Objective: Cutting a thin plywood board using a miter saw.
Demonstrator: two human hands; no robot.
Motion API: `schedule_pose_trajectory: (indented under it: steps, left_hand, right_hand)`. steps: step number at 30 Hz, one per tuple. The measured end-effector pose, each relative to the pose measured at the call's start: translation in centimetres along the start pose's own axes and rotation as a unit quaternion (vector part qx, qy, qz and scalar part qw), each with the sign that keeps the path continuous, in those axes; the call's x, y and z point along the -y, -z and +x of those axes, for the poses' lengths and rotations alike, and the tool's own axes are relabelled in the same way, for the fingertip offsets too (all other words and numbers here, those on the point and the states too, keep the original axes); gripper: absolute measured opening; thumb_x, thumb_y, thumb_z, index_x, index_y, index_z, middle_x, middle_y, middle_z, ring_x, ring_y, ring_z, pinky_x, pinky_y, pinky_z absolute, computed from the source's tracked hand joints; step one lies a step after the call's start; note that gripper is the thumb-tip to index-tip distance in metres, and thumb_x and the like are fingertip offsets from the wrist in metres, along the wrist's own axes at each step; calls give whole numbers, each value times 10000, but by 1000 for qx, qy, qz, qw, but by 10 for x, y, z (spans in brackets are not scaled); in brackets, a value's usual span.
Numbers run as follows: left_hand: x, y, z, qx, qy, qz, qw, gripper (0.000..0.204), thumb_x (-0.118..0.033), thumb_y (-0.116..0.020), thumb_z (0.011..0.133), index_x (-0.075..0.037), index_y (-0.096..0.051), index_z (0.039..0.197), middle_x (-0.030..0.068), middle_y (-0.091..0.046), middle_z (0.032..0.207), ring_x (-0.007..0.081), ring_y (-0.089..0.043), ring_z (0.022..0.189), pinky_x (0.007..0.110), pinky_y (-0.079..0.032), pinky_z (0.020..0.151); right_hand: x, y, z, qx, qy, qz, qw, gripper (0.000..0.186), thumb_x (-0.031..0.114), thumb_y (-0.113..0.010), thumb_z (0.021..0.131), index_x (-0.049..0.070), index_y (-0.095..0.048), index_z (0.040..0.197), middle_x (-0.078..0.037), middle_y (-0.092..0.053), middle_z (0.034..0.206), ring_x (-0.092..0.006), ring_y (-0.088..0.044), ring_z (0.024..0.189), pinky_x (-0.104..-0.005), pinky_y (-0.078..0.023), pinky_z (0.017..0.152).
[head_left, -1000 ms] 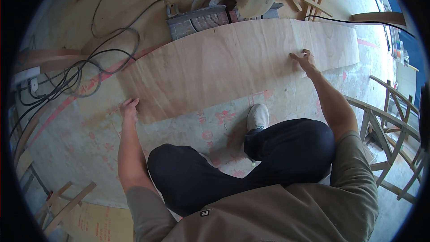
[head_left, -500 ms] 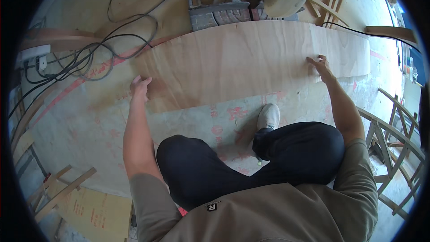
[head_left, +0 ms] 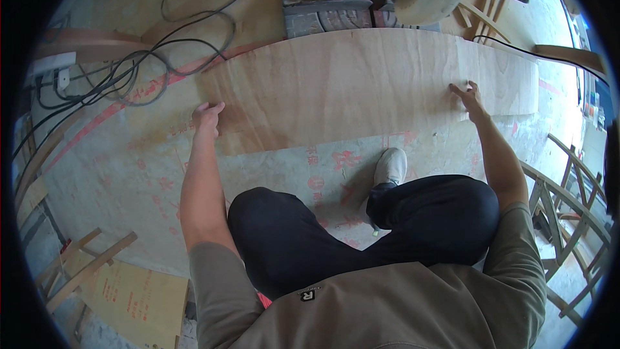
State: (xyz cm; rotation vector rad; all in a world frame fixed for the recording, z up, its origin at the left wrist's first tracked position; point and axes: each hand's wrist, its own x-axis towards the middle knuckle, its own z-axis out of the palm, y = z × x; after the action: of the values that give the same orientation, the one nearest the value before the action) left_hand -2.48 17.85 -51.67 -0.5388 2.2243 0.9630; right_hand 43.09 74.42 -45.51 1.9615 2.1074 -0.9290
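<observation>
A long, thin plywood sheet [head_left: 336, 84] with a curved far edge lies across the space in front of my knees. My left hand [head_left: 208, 118] is at its left end, fingers bent over the edge, gripping it. Towards the other end, my right hand [head_left: 470, 98] holds the sheet beside a seam, its fingertips bent and a little apart. Past this seam, a paler plywood piece [head_left: 507, 81] continues to the right; whether it lies underneath or only butts up, I cannot tell. The undersides of both hands are hidden.
Just beyond the sheet stands a mitre saw [head_left: 349, 16]. Black cables [head_left: 129, 68] loop at the left beside a white power strip [head_left: 55, 63]. Curved wooden frames [head_left: 575, 213] stand at right, and wooden strips [head_left: 90, 271] at lower left. My shoe [head_left: 391, 167] is near the sheet's near edge.
The whole view has shifted and turned slightly. Both hands keep nearly the same places on the plywood sheet, and I see no clear movement of the sheet over the floor.
</observation>
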Motion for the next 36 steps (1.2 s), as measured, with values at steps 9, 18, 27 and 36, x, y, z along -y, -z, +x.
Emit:
schedule_pose_trajectory:
  steps: [9, 18, 27, 36]
  left_hand:
    - [19, 29, 17, 2, 117, 8, 993, 714, -308, -812, 801, -74, -497, 1398, 113, -495, 1447, 373, -467, 1301, 696, -381, 977]
    - [18, 16, 35, 49, 201, 16, 978, 825, -412, -742, 856, -153, -316, 1513, 111, -330, 1560, 427, -318, 1398, 769, -316, 987]
    - [21, 16, 45, 124, 177, 29, 976, 840, -517, -608, 922, -185, -174, 1560, 90, -155, 1622, 428, -140, 1464, 775, -295, 985]
    - [17, 20, 29, 121, 134, 36, 983, 872, -363, -749, 855, -168, -238, 1534, 112, -220, 1588, 441, -251, 1414, 787, -334, 958]
  right_hand:
    - [-187, 32, -288, 248, -43, 117, 961, 457, 316, -658, 914, 39, -575, 1267, -123, -612, 1238, -279, -580, 1092, -385, -443, 989]
    - [-200, 72, -551, 309, 118, -6, 944, 482, 96, -366, 999, 23, -365, 1476, -193, -363, 1529, -343, -320, 1417, -388, -247, 1178]
    - [-139, 52, -599, 275, -20, 145, 950, 510, 232, -336, 1041, 23, -312, 1505, -160, -330, 1559, -282, -256, 1464, -359, -195, 1198]
    - [-103, 54, -560, 221, -180, 407, 868, 514, 376, -343, 1053, 17, -496, 1389, -100, -551, 1378, -192, -497, 1275, -331, -332, 1120]
